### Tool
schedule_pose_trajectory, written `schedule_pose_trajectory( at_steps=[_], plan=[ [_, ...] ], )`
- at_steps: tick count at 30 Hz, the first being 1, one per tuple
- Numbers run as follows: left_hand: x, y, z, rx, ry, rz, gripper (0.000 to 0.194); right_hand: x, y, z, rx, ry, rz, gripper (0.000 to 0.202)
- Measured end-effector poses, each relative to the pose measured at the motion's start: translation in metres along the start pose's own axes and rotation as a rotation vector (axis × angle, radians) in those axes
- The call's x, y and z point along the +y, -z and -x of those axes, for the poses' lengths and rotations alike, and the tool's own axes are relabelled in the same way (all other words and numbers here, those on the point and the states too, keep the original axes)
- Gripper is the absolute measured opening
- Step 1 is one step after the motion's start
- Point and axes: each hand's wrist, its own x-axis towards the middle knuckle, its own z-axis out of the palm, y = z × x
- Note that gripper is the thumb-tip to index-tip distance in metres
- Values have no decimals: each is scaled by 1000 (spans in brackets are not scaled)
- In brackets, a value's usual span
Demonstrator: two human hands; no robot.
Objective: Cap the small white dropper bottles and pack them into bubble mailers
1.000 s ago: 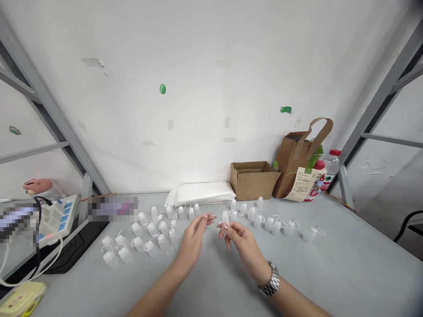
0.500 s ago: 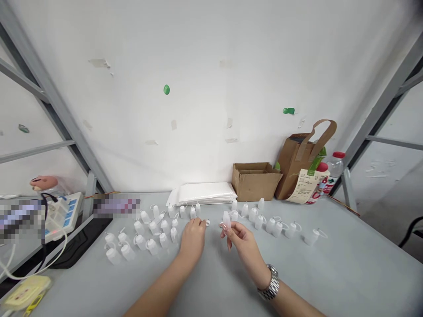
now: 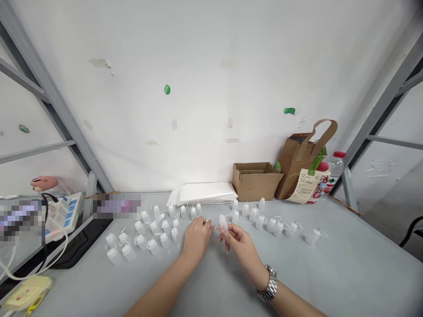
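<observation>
In the head view, the right hand (image 3: pixel 238 240) pinches a small translucent bottle (image 3: pixel 223 222), roughly upright, between thumb and fingers. Just left of it, the left hand (image 3: pixel 197 237) has its fingers drawn together low over the surface (image 3: pixel 218 286); whether they grip anything cannot be told. A neighbouring bottle (image 3: pixel 175 235) is just beside the left hand's outer side, and looped bottles (image 3: pixel 259 222) stand beyond and right of the right hand. A careless outward sweep could topple these; a loose pinch could drop the held one.
</observation>
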Motion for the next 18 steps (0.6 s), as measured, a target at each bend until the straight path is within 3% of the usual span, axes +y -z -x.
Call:
schedule_pose_trajectory(
  at_steps=[18],
  plan=[
    [4,-1,-4,-23,45,-2,22,-2,-2,1,3,-44,3,42]
  ],
)
